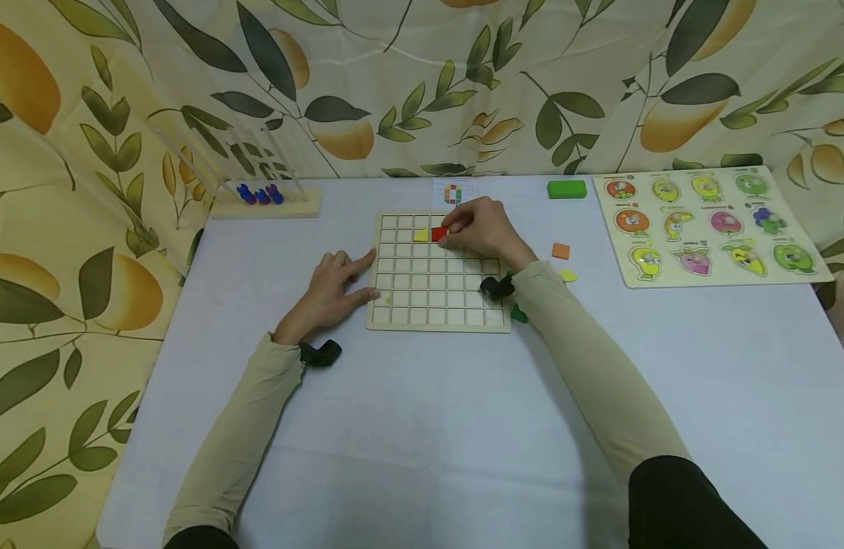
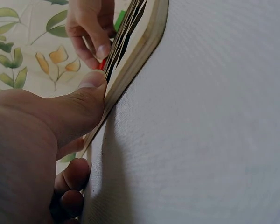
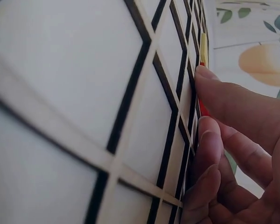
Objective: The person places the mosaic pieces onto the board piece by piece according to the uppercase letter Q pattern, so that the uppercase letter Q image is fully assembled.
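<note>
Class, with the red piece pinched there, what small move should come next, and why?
Probably press the red piece gently down: the right hand pinches it at the grid board, beside the yellow piece, and its seating is unclear. The left hand touches the board's edge, perhaps steadying it.

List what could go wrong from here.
The red piece in the right hand might knock the yellow piece beside it. The right sleeve could brush the green piece close by. If the left hand, touching the grid board, pushes, the board might slide.
</note>
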{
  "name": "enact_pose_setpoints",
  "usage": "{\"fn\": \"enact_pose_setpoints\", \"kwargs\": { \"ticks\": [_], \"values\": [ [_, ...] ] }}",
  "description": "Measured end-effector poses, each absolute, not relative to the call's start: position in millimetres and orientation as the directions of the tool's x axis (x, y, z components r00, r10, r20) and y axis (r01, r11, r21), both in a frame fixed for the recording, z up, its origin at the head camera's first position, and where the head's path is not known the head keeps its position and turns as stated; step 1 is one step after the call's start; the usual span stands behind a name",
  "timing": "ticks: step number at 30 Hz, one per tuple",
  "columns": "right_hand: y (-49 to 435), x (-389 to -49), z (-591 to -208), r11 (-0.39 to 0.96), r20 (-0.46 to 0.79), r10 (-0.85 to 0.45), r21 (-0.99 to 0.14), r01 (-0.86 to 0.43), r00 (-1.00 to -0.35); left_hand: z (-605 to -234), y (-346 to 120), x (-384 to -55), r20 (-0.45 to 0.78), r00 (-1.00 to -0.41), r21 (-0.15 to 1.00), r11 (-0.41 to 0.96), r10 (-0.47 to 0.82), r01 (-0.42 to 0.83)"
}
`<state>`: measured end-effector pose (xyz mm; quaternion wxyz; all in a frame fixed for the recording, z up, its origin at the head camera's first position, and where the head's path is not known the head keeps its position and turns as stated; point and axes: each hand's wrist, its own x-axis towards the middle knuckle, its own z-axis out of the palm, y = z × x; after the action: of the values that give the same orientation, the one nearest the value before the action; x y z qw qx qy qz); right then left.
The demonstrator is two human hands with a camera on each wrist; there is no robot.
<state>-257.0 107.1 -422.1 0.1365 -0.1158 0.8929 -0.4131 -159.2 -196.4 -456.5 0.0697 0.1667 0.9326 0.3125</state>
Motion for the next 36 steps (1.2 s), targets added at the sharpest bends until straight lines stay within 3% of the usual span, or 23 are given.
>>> {"fn": "enact_pose_setpoints", "kwargs": {
  "ticks": [36],
  "values": [
    [117, -253, -417, 0.613, -0.106, -0.332, -0.780, -0.129, -0.937, -457, -196, -158, -0.031, -0.935, 0.619, 0.742, 0.352, 0.259]
  ]
}}
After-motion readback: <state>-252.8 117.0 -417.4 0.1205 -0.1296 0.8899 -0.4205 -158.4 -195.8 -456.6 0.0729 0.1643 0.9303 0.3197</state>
